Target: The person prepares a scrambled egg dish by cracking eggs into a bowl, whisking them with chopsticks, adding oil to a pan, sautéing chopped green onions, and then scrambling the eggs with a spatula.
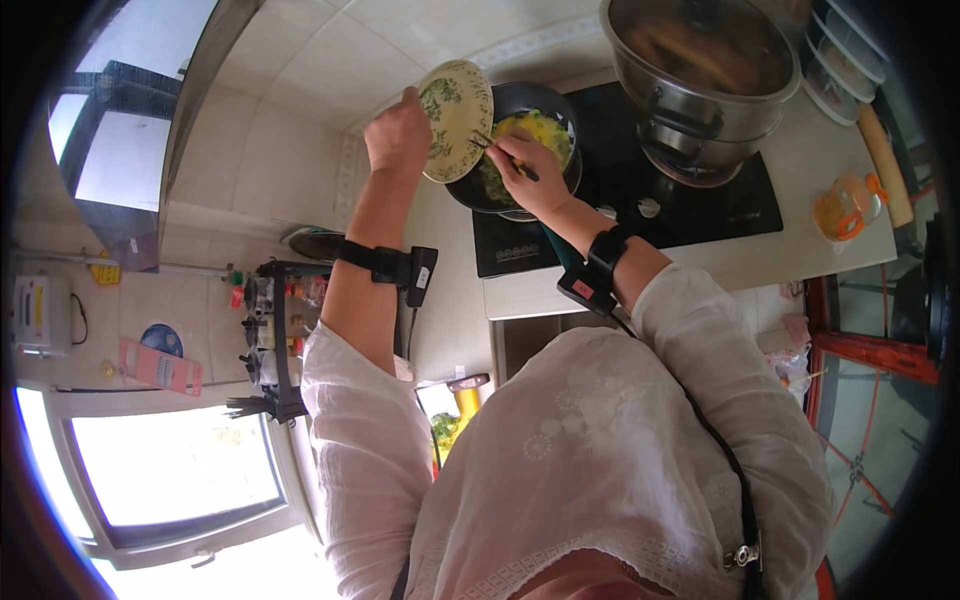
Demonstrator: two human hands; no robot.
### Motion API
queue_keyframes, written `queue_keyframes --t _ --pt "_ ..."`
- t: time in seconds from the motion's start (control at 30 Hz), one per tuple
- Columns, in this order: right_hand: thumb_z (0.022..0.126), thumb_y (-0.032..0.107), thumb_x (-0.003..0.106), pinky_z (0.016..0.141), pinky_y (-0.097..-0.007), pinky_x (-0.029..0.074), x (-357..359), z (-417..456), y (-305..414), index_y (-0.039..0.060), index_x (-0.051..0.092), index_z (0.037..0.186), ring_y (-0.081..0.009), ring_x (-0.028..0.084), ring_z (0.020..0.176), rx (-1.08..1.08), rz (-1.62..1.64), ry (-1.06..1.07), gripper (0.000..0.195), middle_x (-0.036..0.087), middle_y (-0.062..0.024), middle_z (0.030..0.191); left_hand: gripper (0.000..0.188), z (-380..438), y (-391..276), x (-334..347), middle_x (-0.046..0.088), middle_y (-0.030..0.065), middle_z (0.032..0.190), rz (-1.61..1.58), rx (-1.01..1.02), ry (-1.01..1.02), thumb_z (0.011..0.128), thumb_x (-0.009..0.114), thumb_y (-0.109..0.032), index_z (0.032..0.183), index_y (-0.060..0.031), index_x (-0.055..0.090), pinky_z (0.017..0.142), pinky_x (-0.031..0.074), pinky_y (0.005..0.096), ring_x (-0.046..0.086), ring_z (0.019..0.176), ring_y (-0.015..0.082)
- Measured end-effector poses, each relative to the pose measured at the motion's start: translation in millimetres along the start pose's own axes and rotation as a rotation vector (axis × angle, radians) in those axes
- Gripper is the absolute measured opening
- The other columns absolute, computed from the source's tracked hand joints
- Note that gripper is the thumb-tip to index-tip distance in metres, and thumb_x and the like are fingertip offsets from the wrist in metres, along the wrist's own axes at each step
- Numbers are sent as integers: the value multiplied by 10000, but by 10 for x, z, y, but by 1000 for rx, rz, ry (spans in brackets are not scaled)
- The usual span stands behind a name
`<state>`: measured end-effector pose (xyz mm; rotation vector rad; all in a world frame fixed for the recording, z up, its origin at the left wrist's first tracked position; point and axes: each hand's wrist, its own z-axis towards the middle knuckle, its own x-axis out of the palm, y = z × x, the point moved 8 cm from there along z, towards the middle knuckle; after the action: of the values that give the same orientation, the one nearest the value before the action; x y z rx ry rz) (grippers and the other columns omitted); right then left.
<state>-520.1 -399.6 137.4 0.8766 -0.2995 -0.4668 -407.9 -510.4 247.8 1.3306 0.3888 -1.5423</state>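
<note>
My left hand (400,135) grips the rim of a patterned ceramic plate (452,112), tilted steeply over the left side of a dark frying pan (525,97). Yellow egg lies over chopped green vegetables (536,127) in the pan. My right hand (529,171) holds dark chopsticks (525,169), their tips against the plate's lower right edge. Some yellowish liquid coats the plate's face. The pan sits on the left burner of a black glass cooktop (607,217), its green handle (556,244) pointing towards me beneath my right forearm.
A large lidded steel pot (682,120) stands on the right burner. Further right are stacked containers (840,67), a wooden rolling pin (885,165) and an orange-lidded jar (844,212). A spice rack (281,337) is at the left. The range hood (142,120) hangs at the upper left.
</note>
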Motion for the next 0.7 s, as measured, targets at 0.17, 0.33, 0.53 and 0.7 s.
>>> queue_keyframes --t 0.17,0.33,0.53,0.7 --pt "875 35 647 601 -285 432 -114 -23 -114 1 597 826 -240 556 643 0 77 -72 78 564 -110 781 146 -14 31 -51 681 141 723 10 -62 7 851 552 -120 986 -77 520 616 555 450 689 709 341" --pt "875 -34 635 610 -266 405 -213 -102 -249 -27 585 842 -160 529 667 33 24 -24 61 579 -72 803 172 -43 75 -1 692 152 773 -6 -114 56 860 554 -159 1016 -90 529 646 553 459 689 740 354" --pt "866 -23 655 730 -251 464 -185 -238 -147 -32 629 878 -165 614 831 -29 276 36 31 657 -95 922 204 -67 220 -36 694 177 890 -95 -255 80 869 539 -188 1050 -93 544 734 543 472 678 843 368" --pt "862 -8 669 724 -257 476 -440 -253 -364 -34 636 877 -176 627 804 7 179 -87 45 665 -93 924 228 -106 332 -13 691 184 922 -93 -308 99 872 523 -196 1070 -90 558 764 538 472 668 886 371"
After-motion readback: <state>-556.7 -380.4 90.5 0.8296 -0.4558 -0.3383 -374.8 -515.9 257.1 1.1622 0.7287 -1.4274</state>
